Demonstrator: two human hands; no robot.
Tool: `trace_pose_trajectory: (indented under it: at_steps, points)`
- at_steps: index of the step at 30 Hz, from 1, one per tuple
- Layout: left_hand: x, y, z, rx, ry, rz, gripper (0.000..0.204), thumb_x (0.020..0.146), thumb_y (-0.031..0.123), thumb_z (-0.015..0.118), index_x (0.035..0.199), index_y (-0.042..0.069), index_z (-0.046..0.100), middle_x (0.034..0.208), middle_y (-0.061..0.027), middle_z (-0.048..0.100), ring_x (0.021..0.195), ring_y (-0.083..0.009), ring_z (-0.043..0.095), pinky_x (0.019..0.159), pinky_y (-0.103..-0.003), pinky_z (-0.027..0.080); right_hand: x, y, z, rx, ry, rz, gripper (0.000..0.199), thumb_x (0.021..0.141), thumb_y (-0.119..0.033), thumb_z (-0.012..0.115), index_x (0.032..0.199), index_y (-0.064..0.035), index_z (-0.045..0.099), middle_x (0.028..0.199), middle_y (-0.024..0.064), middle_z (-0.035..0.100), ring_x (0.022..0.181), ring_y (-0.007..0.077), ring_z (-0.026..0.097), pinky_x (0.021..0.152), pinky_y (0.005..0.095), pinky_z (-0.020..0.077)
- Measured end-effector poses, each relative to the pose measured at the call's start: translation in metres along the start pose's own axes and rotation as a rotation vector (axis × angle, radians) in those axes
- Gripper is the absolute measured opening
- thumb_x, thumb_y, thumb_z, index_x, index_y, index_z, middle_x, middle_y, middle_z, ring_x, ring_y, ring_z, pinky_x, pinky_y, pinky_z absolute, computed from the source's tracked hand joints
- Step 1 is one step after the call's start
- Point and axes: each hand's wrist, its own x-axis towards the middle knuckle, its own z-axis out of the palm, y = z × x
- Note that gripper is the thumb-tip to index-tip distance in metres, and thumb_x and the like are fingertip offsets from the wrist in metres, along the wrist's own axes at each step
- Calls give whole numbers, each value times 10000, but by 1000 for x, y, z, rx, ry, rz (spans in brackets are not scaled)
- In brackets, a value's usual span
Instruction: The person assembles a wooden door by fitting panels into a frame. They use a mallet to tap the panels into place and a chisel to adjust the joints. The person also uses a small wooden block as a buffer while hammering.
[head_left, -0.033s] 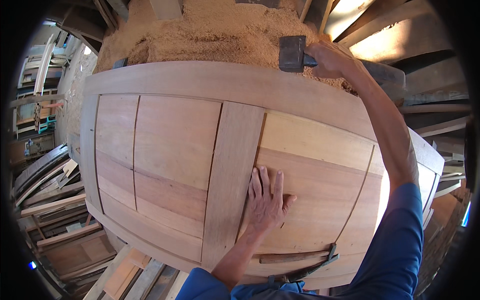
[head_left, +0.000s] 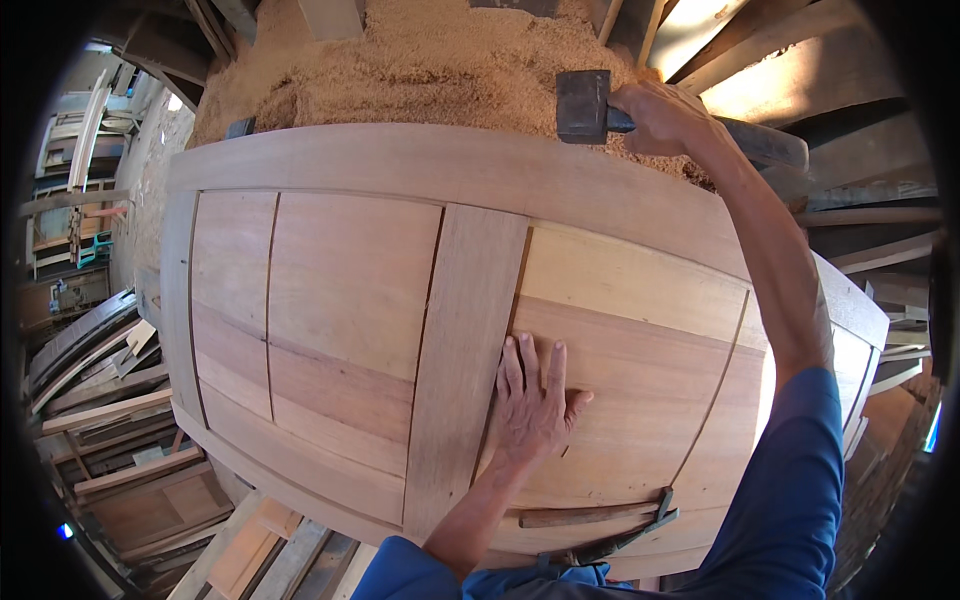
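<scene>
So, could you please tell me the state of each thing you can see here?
Pale wooden panelled door: lying flat, unfinished.
Dark block-headed mallet: raised over the door's far edge.
Right hand: gripping the mallet.
Left hand: pressed flat on a panel.
Sawdust heap: piled behind.

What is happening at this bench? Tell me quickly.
A person leans over a panelled wooden door lying flat. The left hand presses flat on a panel beside the door's middle upright. The right hand grips a dark-headed hammer at the door's far rail, with a pile of sawdust beyond it. Another hammer lies on the near rail.
</scene>
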Motion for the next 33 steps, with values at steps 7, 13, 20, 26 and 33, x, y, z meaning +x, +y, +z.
trace_pose_trajectory:
  at_steps: [7,13,20,26,33]
  points:
    - [0,1,3,-12,18,5,859,1013,590,509,1603,33,226,1607,-424,110,1487,-608,122,1127,-726,241,-6,2,-27,6,244,198,376,807,-129,666,1159,2,661,988,175,743,953,319,729,797,458,586]
    - [-1,1,1,11,-7,-14,855,1009,589,516,1599,38,235,1607,-422,115,1486,-607,125,1133,-715,246,-15,-15,-24,-126,-49,15,424,748,-98,722,1158,-10,663,966,219,681,979,350,703,891,463,563]
    - [1,3,-1,4,-2,-29,862,1003,572,546,1603,42,225,1612,-417,107,1488,-602,133,1132,-710,256,-11,7,-31,193,256,255,436,821,-146,699,1221,12,625,1104,208,708,1014,358,703,877,462,573]
    - [4,4,-2,8,-19,-17,872,998,575,555,1603,40,228,1609,-420,109,1491,-600,126,1136,-713,251,2,14,18,-158,11,-51,486,778,-136,701,1245,-23,632,1075,221,670,1075,358,670,967,466,540]
    - [0,2,2,21,2,-14,865,1010,574,531,1599,21,223,1603,-426,118,1486,-605,127,1136,-722,235,0,9,-34,127,238,165,513,800,-125,665,1298,-25,594,1114,217,683,1045,336,672,929,474,534]
